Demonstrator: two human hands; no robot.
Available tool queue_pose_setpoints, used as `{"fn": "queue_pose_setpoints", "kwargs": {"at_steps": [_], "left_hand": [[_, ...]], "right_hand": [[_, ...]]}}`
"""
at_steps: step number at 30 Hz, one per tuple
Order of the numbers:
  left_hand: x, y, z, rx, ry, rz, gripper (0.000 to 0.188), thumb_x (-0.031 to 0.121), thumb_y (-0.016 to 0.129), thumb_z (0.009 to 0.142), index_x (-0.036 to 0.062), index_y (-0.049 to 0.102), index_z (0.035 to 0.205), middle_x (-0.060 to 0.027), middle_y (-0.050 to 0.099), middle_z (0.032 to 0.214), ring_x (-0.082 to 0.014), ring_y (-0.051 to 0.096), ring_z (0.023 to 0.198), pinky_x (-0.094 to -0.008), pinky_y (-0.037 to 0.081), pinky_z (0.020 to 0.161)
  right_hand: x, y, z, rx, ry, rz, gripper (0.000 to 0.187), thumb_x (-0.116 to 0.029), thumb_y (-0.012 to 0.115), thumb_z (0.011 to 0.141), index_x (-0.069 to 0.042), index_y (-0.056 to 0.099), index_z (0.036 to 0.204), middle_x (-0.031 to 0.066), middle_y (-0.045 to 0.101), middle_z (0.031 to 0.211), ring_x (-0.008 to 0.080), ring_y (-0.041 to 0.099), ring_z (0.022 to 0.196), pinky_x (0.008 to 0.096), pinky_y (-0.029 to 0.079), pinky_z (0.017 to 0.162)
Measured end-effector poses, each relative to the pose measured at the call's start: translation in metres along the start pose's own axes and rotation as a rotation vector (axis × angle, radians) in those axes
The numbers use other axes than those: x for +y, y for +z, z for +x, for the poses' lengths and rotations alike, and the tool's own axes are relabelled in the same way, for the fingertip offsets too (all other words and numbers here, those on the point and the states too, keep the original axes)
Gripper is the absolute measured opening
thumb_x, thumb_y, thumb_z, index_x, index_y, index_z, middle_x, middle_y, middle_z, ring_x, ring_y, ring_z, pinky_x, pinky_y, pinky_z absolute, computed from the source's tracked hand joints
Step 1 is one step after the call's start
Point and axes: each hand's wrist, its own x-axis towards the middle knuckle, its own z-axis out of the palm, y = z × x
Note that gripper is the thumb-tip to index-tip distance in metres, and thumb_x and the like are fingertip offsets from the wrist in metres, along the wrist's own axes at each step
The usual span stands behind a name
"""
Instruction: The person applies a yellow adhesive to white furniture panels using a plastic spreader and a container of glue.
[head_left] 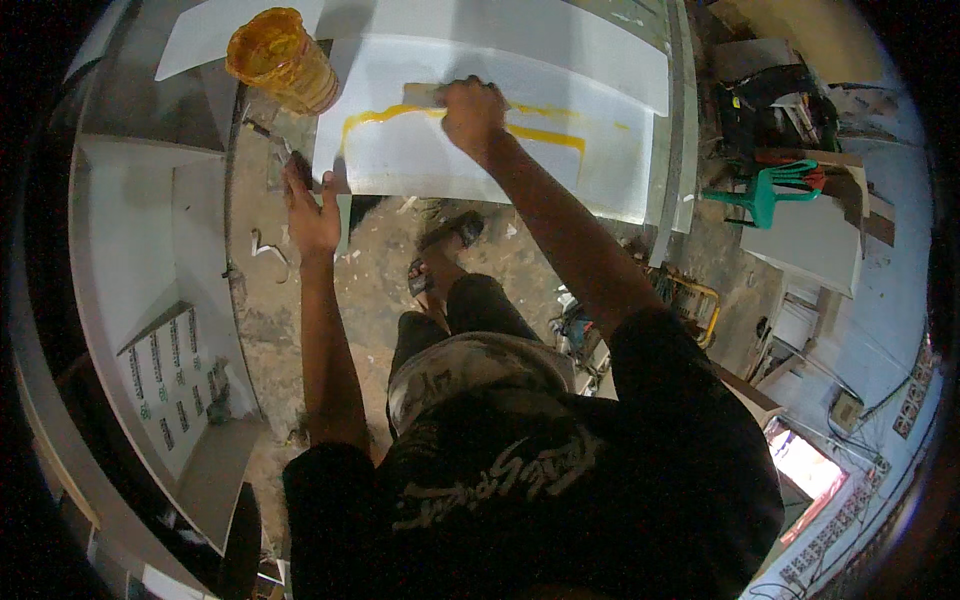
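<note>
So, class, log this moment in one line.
right hand: holding spreader; white panel: yellow streaks; left hand: near panel corner; stained tub: open

Shows, toward the right, a green plastic chair (762, 196) near a white panel (800, 245), and a dark heap of clutter (768, 85) farther up. Has a pale blue wall (890, 240) along the far right, with a small box (846, 410) against it. Glows lower down with a lit screen (806, 465). Includes, at the left, an open pale cabinet (120, 225) with a printed sheet (165, 375) inside. Reveals a stained concrete floor (280, 345) between, bearing a bent pale strip (258, 247) and, farther right, a yellow-framed object (715, 305) too unclear to identify.
</note>
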Motion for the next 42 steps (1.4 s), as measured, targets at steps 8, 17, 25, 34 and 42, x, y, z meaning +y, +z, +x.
{"fn": "queue_pose_setpoints", "kwargs": {"at_steps": [8, 17, 25, 34, 42], "left_hand": [[0.005, 0.002, -0.001, -0.033, -0.086, -0.072, 0.068, 0.043, 0.047, 0.099, 0.0008, 0.028, 0.149, -0.0228, 0.036, 0.15, -0.0369, 0.039, 0.136, -0.0419, 0.032, 0.112], [-0.002, 0.004, -0.001, -0.048, 0.021, -0.016, 0.065, 0.041, 0.049, 0.099, -0.0004, 0.032, 0.147, -0.0236, 0.035, 0.15, -0.037, 0.036, 0.138, -0.0428, 0.03, 0.113], [0.002, 0.005, -0.003, -0.051, 0.025, -0.038, 0.067, 0.041, 0.05, 0.098, -0.0015, 0.032, 0.147, -0.026, 0.036, 0.148, -0.0393, 0.039, 0.136, -0.0442, 0.033, 0.111], [-0.006, 0.005, -0.005, -0.04, 0.006, 0.081, 0.074, 0.052, 0.048, 0.096, 0.0026, 0.029, 0.148, -0.0231, 0.034, 0.151, -0.0374, 0.036, 0.138, -0.0453, 0.034, 0.11], [-0.005, -0.003, -0.009, -0.07, -0.072, 0.119, 0.077, 0.06, 0.044, 0.094, 0.0099, 0.03, 0.15, -0.0169, 0.034, 0.153, -0.0333, 0.039, 0.137, -0.0456, 0.035, 0.108]], "right_hand": [[0.006, -0.009, -0.013, 0.221, -0.111, 0.183, 0.035, -0.003, 0.061, 0.068, -0.015, 0.075, 0.098, 0.0094, 0.07, 0.099, 0.0297, 0.064, 0.093, 0.0433, 0.05, 0.086], [0.229, -0.062, -0.096, -0.01, 0.313, 0.073, 0.046, -0.001, 0.059, 0.07, -0.021, 0.071, 0.11, 0.006, 0.07, 0.107, 0.0298, 0.066, 0.099, 0.0423, 0.053, 0.091], [0.219, -0.035, -0.127, -0.069, 0.286, 0.142, 0.043, 0.006, 0.056, 0.07, -0.016, 0.073, 0.104, 0.0105, 0.07, 0.108, 0.0333, 0.066, 0.099, 0.0405, 0.054, 0.085], [0.163, -0.032, -0.24, -0.217, 0.203, 0.172, 0.048, 0.008, 0.055, 0.067, -0.013, 0.071, 0.107, 0.0136, 0.07, 0.107, 0.0346, 0.064, 0.102, 0.0429, 0.051, 0.091], [0.117, -0.098, -0.223, 0.132, 0.115, 0.565, 0.036, 0.005, 0.055, 0.074, -0.001, 0.068, 0.106, 0.0226, 0.068, 0.099, 0.0361, 0.067, 0.094, 0.0378, 0.053, 0.081]]}}
